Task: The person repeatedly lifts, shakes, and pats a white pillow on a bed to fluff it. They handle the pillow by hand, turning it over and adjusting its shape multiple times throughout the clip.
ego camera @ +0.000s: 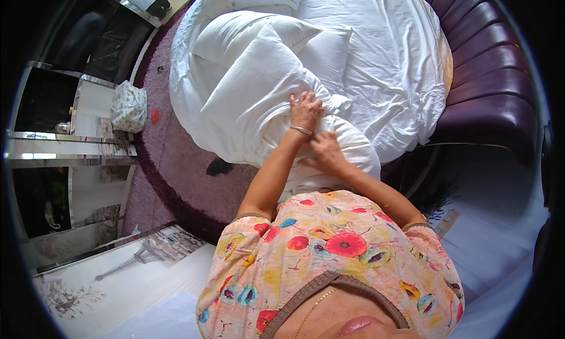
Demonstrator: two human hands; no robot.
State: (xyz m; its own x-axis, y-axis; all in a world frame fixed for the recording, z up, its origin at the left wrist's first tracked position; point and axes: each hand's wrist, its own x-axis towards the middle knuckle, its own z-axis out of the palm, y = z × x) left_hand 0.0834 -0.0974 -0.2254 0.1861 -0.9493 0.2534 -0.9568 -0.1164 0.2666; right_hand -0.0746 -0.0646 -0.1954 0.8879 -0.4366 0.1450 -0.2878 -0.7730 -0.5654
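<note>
A white pillow [260, 78] lies across the near side of a round bed, one corner pointing away from me. My left hand [305, 111], with a bracelet at the wrist, is curled over its bunched white cloth and grips it. Just below, my right hand [327, 152] is blurred against a bulging white cushion-like part [356, 140]. Whether its fingers hold cloth cannot be made out. Behind these lie another white pillow [247, 32] and a flatter white one [329, 56], partly covered.
A white sheet [379, 43] covers the bed. A purple padded headboard [490, 87] curves along its right side. To the left are a purple rug [185, 175] with a dark patch, a patterned white bag [129, 107] and a cabinet [90, 105] with glossy dark panels.
</note>
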